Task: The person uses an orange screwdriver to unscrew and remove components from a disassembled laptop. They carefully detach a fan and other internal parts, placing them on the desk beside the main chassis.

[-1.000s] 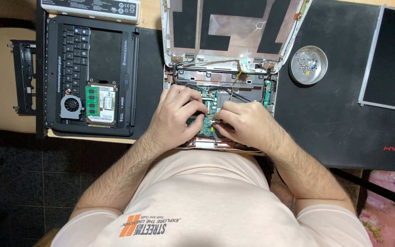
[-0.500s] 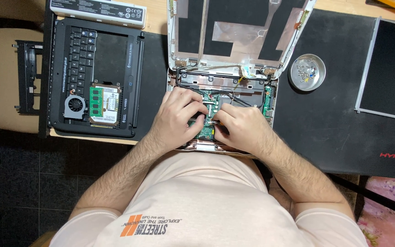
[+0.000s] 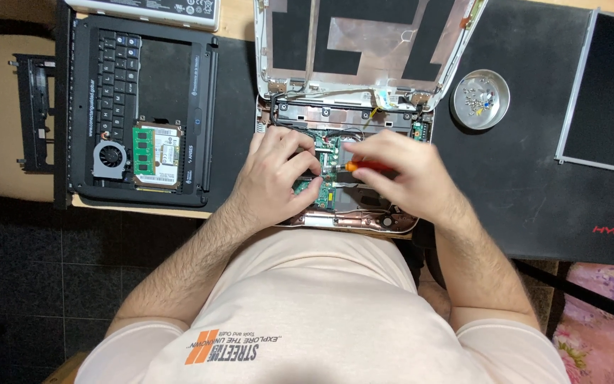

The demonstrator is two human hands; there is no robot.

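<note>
1. Already the small laptop (image 3: 342,171) lies opened up on the counter (image 3: 236,28) in front of the person: its screen frame (image 3: 364,43) is stripped to bare backing with black strips, and the base shows its green circuit board (image 3: 325,188) and loose cables.
2. Removed parts lie about: a flat display panel (image 3: 602,89) at the far right, a black bezel (image 3: 37,114) at the far left, and a round metal dish (image 3: 479,98) holding small screws.
3. The right hand (image 3: 406,174) is clenched around an orange-handled screwdriver (image 3: 364,168), its tip pointing at the board.
4. The left hand (image 3: 278,174) rests curled on the board, fingers (image 3: 307,192) pressing down just beside the tip; whether they pinch anything I cannot tell.
5. By my judgement, the strip-down is well advanced, yet the board is not out.
6. A second, black laptop (image 3: 140,114) lies upside down to the left, its fan and memory exposed.
</note>
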